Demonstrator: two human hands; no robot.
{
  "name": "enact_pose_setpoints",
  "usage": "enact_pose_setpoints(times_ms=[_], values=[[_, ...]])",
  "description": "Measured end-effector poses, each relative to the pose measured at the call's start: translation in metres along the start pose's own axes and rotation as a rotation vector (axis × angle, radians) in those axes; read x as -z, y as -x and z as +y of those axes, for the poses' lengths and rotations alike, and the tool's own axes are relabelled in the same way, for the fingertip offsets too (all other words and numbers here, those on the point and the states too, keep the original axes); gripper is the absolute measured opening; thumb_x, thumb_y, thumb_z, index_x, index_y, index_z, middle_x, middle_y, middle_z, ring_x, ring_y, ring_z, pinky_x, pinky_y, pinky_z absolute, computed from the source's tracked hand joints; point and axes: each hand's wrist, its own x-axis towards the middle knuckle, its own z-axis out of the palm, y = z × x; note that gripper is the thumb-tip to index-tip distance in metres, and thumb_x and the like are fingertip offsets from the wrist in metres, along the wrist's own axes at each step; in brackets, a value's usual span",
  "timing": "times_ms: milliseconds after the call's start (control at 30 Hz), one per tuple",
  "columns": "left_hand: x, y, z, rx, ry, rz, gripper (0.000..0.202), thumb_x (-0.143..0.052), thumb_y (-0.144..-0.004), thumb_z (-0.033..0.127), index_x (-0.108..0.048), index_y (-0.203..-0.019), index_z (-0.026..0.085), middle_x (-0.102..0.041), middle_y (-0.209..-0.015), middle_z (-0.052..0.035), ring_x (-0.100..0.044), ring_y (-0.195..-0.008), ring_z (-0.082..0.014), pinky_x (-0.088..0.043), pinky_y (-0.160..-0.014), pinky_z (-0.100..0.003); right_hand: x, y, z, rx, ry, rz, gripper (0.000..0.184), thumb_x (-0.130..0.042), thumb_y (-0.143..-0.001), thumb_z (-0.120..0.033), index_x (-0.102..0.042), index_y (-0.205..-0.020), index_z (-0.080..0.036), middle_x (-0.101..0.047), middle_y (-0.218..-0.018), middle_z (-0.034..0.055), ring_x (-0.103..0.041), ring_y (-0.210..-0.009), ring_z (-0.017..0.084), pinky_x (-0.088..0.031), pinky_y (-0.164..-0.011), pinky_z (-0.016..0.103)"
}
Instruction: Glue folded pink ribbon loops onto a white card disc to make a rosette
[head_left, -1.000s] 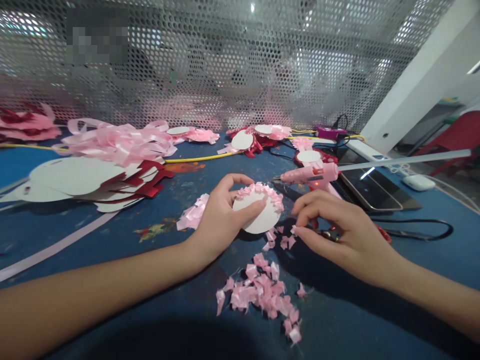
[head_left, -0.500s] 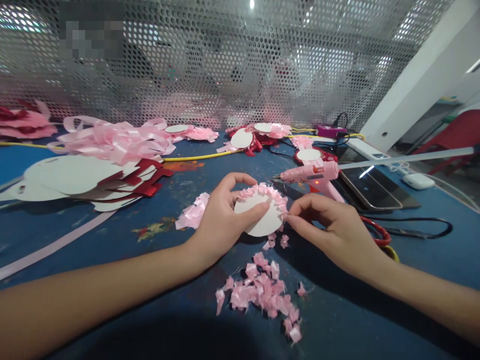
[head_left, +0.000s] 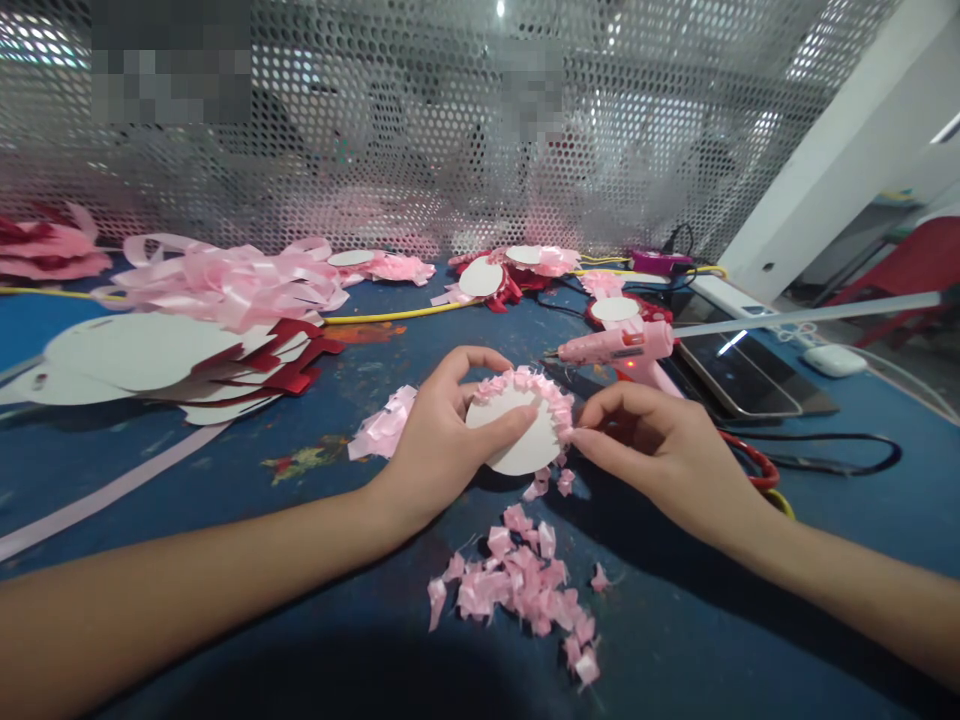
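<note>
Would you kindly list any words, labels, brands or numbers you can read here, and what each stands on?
None can be read.
The glue gun shows no legible marking.
The tablet is dark.
The card disc in the left hand is blank.
Patches behind the mesh screen are blurred.

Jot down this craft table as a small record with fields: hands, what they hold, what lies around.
Left hand: grips the white disc, thumb across its face
Right hand: fingertips pinched on the pink ribbon frill at the disc's right edge
Near side: pile of pink ribbon pieces on the blue table
Behind right hand: pink glue gun, nozzle pointing left
Far left: pink ribbon loops; stacked card shapes
</note>
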Motion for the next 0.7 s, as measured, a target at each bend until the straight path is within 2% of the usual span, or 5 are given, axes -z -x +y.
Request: enact_pose_setpoints(times_ms=[233, 400, 567, 700], values=[[0.0002, -0.0018, -0.0013, 0.007, 0.008, 0.004, 0.043, -0.076, -0.067, 0.028, -0.046, -0.098, 0.022, -0.063, -0.062, 0.0045, -0.062, -0.048, -0.0134, -0.048, -0.043, -0.019, 0.0002, -0.0008, 0.0032, -0.006, 0.007, -0.022, 0.011, -0.061, -0.081, -0.031, -0.061, -0.079, -0.020, -0.064, -0.074, 0.0001, -0.055, -0.060, 0.011, -0.046, -0.053, 0.022], [-0.0001, -0.0006, -0.0010, -0.004, 0.012, -0.011, 0.042, -0.076, -0.067, 0.027, -0.046, -0.096, 0.023, -0.066, -0.063, 0.0040, -0.063, -0.050, -0.0139, -0.050, -0.044, -0.019, 0.0013, -0.0016, 0.0026, 0.026, 0.050, -0.043, 0.010, -0.060, -0.082, -0.026, -0.061, -0.074, -0.020, -0.061, -0.067, -0.0024, -0.053, -0.057, 0.009, -0.044, -0.051, 0.020], [-0.0006, 0.0010, -0.0004, -0.028, -0.004, -0.004, 0.042, -0.077, -0.067, 0.028, -0.047, -0.096, 0.023, -0.067, -0.066, 0.0030, -0.065, -0.052, -0.0150, -0.051, -0.045, -0.020, 0.0004, 0.0001, -0.0029, -0.033, 0.002, -0.049, 0.011, -0.060, -0.081, -0.026, -0.062, -0.071, -0.021, -0.062, -0.067, -0.0028, -0.056, -0.059, 0.009, -0.046, -0.054, 0.020], [-0.0006, 0.0016, -0.0005, -0.044, -0.019, 0.001, 0.042, -0.077, -0.067, 0.029, -0.046, -0.094, 0.023, -0.067, -0.065, 0.0040, -0.063, -0.050, -0.0136, -0.049, -0.044, -0.019, -0.0020, 0.0008, -0.0047, -0.061, -0.036, -0.001, 0.012, -0.062, -0.080, -0.027, -0.062, -0.070, -0.021, -0.062, -0.067, -0.0028, -0.057, -0.061, 0.010, -0.046, -0.056, 0.019]])
